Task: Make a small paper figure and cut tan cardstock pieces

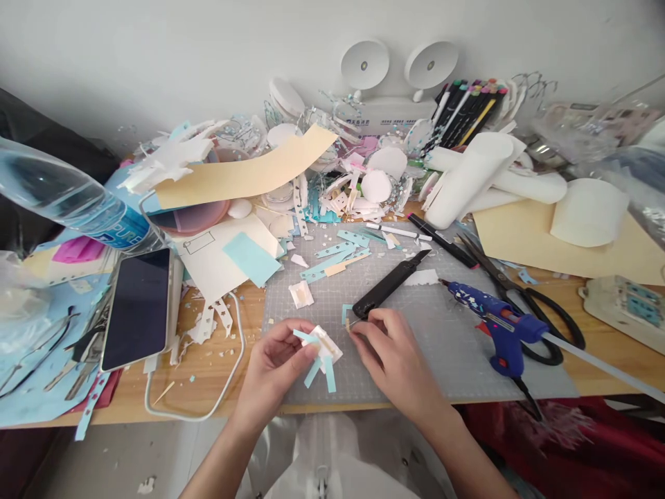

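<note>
My left hand (275, 360) is closed on a small white foam piece with light-blue paper strips (321, 350) stuck to it, held just above the grey cutting mat (415, 346). My right hand (387, 346) rests on the mat beside it, its fingertips pinched at a small scrap (349, 323) near the butt of a black craft knife (391, 284). The knife lies diagonally on the mat, just past my right fingers.
A blue glue gun (493, 315) and black scissors (524, 298) lie right of my hand. A phone (138, 305) and a water bottle (73, 197) sit at the left. Paper scraps, foam rolls (470, 177) and markers (467, 104) crowd the back. A power strip (623, 308) lies far right.
</note>
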`<state>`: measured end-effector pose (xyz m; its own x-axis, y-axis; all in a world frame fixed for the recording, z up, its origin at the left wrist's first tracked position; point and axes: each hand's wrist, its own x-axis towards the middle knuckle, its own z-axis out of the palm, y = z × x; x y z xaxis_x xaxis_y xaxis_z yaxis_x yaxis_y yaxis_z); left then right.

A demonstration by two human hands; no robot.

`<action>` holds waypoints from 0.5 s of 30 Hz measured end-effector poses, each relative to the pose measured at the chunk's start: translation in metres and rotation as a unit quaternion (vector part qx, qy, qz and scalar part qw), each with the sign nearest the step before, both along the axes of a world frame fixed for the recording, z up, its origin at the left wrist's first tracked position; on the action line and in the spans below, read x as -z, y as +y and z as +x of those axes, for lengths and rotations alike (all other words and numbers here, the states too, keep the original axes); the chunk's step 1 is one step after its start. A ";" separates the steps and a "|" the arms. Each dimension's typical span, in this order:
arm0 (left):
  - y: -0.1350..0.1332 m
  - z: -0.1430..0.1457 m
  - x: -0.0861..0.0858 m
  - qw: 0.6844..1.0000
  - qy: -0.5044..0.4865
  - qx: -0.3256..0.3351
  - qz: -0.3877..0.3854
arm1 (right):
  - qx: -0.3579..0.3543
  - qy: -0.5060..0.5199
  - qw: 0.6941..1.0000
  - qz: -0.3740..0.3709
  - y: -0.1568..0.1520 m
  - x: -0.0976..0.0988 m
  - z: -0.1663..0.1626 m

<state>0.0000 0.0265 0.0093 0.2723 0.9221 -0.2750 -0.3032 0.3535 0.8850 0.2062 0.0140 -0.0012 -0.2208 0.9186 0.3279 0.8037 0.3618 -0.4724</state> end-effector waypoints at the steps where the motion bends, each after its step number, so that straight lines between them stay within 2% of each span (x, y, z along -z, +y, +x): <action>1: 0.000 0.001 0.000 1.000 0.005 -0.002 0.002 | -0.001 0.000 1.000 0.000 0.000 0.000 0.000; 15: 0.000 0.003 -0.002 0.999 0.030 -0.004 0.025 | 0.035 -0.002 0.999 0.005 0.004 -0.001 -0.009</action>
